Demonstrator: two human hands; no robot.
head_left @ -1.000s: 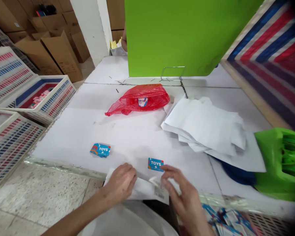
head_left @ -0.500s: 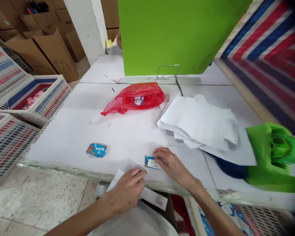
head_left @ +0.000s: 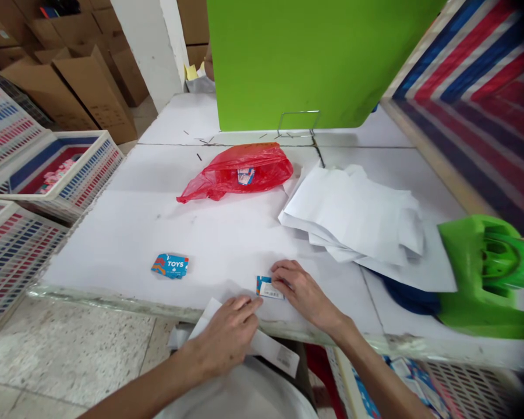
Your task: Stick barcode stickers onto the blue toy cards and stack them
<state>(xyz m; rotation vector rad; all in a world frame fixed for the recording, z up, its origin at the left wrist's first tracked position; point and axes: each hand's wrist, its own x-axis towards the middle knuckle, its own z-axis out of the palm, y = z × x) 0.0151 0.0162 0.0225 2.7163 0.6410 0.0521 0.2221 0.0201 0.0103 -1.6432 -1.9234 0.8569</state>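
Note:
My right hand (head_left: 304, 291) lies on the white table (head_left: 227, 233) near its front edge. Its fingers are stretched out, with the tips pressing on a small blue card (head_left: 268, 287) that bears a white label. My left hand (head_left: 227, 333) is just below the table edge, its fingers closed over a white label strip (head_left: 274, 352) that hangs past the edge. A second blue card printed TOYS (head_left: 170, 266) lies to the left, apart from both hands.
A red plastic bag (head_left: 240, 173) with a card inside lies mid-table, a pile of white sheets (head_left: 358, 218) to its right. A green plastic piece (head_left: 491, 273) sits at the right, a green board (head_left: 305, 58) behind. Slatted crates (head_left: 56, 174) stand left, cardboard boxes beyond.
My right hand left the label strip and came down on the blue card, which now shows a white label. My left hand slid slightly right along the strip.

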